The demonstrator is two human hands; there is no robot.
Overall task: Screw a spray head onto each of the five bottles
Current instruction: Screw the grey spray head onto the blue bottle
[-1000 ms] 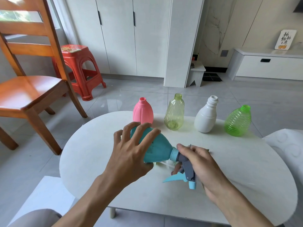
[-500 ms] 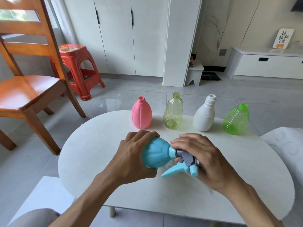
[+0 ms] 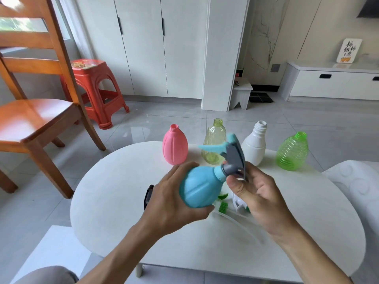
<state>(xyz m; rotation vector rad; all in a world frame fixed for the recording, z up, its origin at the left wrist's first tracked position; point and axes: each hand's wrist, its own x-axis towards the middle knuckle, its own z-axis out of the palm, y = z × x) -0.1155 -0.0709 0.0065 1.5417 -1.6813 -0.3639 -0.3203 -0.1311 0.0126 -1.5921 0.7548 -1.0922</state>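
The blue bottle (image 3: 200, 188) is up off the white table (image 3: 114, 193), tilted with its neck toward the row of bottles behind it; it is a rounded, ribbed, light-blue body narrowing to a short neck; the left hand (image 3: 174, 201) wraps its fingers round the fat lower half and holds it; on the neck sits the spray head (image 3: 232, 156), grey body with a pale blue trigger and nozzle tip, the trigger pointing toward the pink bottle (image 3: 175, 147); the right hand (image 3: 254, 193) curls its thumb and fingers about the grey collar at the neck, pinching it; beyond the blue bottle stand the pink bottle, a clear yellowish bottle (image 3: 213, 144), a white bottle (image 3: 255, 143) and a ribbed green bottle (image 3: 292, 151), all upright with open necks; below the blue bottle, loose spray heads (image 3: 231, 203) lie on the table, partly hidden by the hands.
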